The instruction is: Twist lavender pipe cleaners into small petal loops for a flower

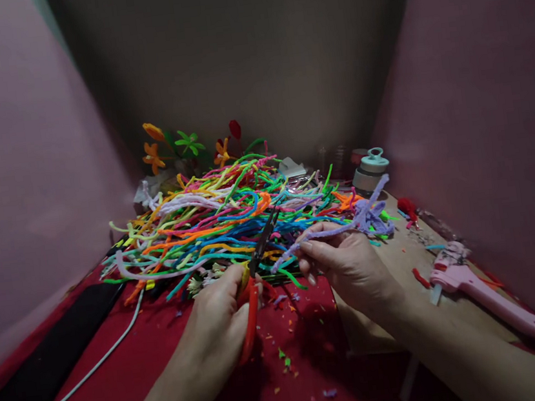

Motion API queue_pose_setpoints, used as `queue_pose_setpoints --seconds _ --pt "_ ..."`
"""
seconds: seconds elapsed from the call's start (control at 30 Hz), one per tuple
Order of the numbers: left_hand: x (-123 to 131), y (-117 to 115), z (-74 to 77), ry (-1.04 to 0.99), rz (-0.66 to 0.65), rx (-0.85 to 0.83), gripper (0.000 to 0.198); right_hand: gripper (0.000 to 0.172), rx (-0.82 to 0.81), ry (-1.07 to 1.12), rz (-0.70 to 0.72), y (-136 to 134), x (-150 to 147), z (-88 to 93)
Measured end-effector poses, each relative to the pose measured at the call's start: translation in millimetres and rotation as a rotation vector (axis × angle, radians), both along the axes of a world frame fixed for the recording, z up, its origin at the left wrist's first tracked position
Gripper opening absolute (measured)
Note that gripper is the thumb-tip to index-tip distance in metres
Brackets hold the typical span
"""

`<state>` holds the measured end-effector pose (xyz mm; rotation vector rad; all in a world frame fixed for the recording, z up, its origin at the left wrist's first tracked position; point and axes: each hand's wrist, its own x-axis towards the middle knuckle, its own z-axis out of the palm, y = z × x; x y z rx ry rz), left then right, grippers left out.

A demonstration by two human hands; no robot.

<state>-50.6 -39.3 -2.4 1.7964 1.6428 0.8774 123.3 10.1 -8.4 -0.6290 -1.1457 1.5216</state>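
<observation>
My left hand is closed around the red and yellow handles of a pair of scissors, whose dark blades point up toward the pile. My right hand pinches a lilac pipe cleaner that runs from near the scissor blades up to a bunched lilac shape at the right. Both hands sit just in front of a big heap of multicoloured pipe cleaners on a red cloth.
A pink glue gun lies on a brown board at the right. A white cable and a black strip cross the left. Pipe-cleaner flowers stand behind the heap, a round tape dispenser at back right. Small clippings litter the cloth.
</observation>
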Motion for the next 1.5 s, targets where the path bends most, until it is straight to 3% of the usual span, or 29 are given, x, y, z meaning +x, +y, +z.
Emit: queue_pose_setpoints --seconds 0.17,0.37,0.97,1.23,1.5 --pt "3 -4 -5.5 0.219 0.002 0.037 0.009 0.007 0.092 -0.14 -0.152 -1 1 2.3" --pt "9 -3 -7.6 0.414 -0.044 -0.014 0.014 0.007 0.137 -0.167 -0.125 -3 2 3.0" --pt "13 -4 -5.1 0.43 -0.078 -0.035 0.018 0.008 -0.029 0.057 0.039 3 3 2.6" --pt "8 -3 -14.9 0.465 -0.045 -0.015 0.01 0.003 0.097 -0.005 0.025 4 4 0.3" --pt "8 -2 -18.7 0.475 -0.061 0.001 0.008 0.004 0.111 -0.052 0.055 5 6 -0.6"
